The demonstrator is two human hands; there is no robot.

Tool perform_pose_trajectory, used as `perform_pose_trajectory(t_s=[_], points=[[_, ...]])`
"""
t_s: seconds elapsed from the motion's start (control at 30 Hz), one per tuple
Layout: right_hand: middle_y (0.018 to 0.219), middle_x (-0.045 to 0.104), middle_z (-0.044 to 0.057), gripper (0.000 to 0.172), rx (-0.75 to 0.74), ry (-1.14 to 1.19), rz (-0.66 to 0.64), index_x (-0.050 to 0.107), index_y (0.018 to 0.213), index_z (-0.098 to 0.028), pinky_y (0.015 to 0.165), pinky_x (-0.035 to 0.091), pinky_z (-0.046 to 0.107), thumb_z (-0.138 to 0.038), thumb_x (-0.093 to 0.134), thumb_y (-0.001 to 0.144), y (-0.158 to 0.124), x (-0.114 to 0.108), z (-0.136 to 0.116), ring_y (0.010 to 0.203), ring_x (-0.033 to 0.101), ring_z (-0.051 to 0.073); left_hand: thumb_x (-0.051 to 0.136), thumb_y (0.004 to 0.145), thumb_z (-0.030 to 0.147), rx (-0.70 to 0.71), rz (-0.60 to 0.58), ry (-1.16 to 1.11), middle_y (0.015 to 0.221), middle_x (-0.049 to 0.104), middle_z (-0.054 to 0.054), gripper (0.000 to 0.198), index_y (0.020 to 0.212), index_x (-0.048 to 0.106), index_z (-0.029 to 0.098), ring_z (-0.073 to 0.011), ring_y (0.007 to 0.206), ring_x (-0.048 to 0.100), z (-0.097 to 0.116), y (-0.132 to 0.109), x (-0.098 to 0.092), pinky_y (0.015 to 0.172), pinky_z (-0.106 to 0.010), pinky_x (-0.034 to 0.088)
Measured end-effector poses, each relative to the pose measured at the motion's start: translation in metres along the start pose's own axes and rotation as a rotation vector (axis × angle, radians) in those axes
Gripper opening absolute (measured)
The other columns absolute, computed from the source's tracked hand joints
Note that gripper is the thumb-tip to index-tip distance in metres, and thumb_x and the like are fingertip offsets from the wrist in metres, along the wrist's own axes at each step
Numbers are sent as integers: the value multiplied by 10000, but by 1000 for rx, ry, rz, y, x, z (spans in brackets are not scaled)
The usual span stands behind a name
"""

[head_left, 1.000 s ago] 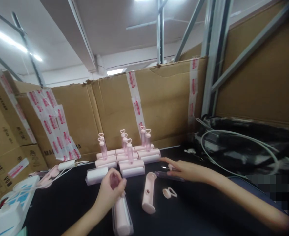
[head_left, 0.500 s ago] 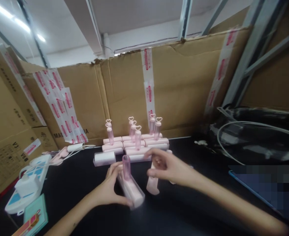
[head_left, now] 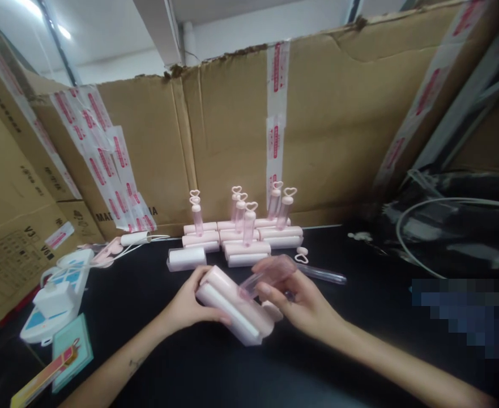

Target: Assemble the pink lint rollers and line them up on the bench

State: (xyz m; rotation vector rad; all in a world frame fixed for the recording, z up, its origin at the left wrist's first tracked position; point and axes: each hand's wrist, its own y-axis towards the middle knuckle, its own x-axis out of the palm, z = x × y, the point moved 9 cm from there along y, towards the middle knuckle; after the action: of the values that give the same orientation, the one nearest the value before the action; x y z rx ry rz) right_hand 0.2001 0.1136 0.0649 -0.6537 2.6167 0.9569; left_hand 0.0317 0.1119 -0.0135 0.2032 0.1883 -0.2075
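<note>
7 heart-top rollers point(head_left: 248, 250) behind; L hand point(head_left: 195, 306) gripping 1 pink roller point(head_left: 237, 306), R hand point(head_left: 300, 299) pinching 1 tube point(head_left: 256, 281).

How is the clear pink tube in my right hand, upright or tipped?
Tipped: the clear pink tube in the right hand slants at the pink roller, unlike the upright handles behind. Whether it's attached, I cannot tell.

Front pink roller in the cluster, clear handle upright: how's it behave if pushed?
The front pink roller is probably stiff: its body and clear handle look like hard plastic. Pushed high, it might tip, since the handle rises well above the low body. Pushed backward, it may soon bump the rollers close behind.
</note>
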Motion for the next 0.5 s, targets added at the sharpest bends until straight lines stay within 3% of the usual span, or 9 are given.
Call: perform_pose_trajectory(t_s=[0.1, 0.17, 0.23, 0.3, 0.37, 0.43, 0.5], points=[[836, 546, 8, 159, -42, 111, 230, 528, 968, -251, 538, 484, 231, -360, 551, 855, 0, -26, 1, 648, 555, 126, 837, 524, 342, 72, 44, 99, 1001, 578, -38, 655, 1049, 476, 190, -222, 949, 564, 3, 4, -20, 844, -326, 442], [769, 511, -18, 160, -17, 229, 434, 516, 947, -273, 505, 466, 219, -386, 563, 845, -1, -53, 5, 587, 515, 110, 809, 565, 380, 66, 57, 157, 1007, 576, -46, 621, 1041, 455, 195, -221, 952, 566, -4, 6, -32, 857, -345, 438], [742, 503, -28, 206, 3, 334, 553, 505, 954, -281, 449, 427, 206, -425, 577, 826, -1, -73, 6, 529, 479, 99, 781, 591, 421, 27, 48, 270, 1094, 553, -72, 637, 1087, 441, 209, -247, 1025, 537, -14, 8, -39, 900, -388, 418], [710, 511, -40, 264, 28, 391, 538, 497, 988, -280, 413, 388, 199, -454, 587, 811, 2, -78, 4, 448, 416, 75, 784, 551, 472, 14, 90, 456, 1196, 495, -98, 733, 1148, 445, 219, -300, 1149, 444, -14, 7, -45, 990, -471, 330], [645, 508, -57, 288, 70, 420, 453, 484, 1011, -275, 386, 345, 189, -471, 572, 819, 3, -69, 2, 382, 336, 53, 806, 456, 528, 62, 206, 593, 1268, 430, -116, 907, 1220, 428, 218, -350, 1232, 331, 0, 2, -47, 1054, -538, 198], [622, 531, -52, 285, 126, 408, 344, 482, 1006, -266, 404, 363, 194, -469, 564, 824, -1, -50, 1, 395, 390, 65, 810, 372, 588, 171, 244, 484, 1311, 391, -133, 1099, 1299, 354, 212, -368, 1259, 294, 21, -7, -36, 1077, -542, 151], [701, 594, -9, 293, 162, 339, 225, 499, 977, -245, 464, 429, 221, -454, 597, 798, -9, -29, -3, 512, 530, 115, 786, 348, 648, 253, 152, 153, 1300, 427, -148, 1166, 1321, 323, 202, -366, 1228, 367, 39, -17, -12, 1062, -509, 241]])
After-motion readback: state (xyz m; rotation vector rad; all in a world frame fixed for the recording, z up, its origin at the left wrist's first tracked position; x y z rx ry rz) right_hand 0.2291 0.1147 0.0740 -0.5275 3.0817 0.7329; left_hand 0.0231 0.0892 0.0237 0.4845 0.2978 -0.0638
